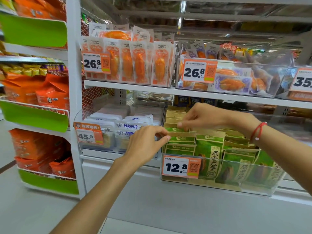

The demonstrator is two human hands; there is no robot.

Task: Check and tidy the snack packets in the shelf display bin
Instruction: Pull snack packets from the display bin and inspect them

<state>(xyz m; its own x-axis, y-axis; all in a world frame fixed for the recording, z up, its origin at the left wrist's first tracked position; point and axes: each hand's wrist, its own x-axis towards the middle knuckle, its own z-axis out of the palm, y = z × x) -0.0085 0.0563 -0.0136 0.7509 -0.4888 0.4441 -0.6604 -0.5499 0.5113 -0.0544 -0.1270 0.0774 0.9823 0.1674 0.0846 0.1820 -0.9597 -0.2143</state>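
A green packet [181,138] is being pinched at its top edge by the left hand [145,146], fingers closed on it. Another packet [175,128] behind is being pinched by the right hand [200,117]. Both are standing in the clear bin [219,183], lower shelf.

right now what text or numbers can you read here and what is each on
"26.8" on the left upper price tag, orange packets bin.
"26.8" on the second upper price tag, purple packets bin.
"35" cut off on the far right tag.
"45.8" on the white packets bin tag.
"12.8" on the green packets bin tag.
"85%" on dark packets behind.
"原香瓜子" on a green packet.
Small print and QR codes: unreadable.
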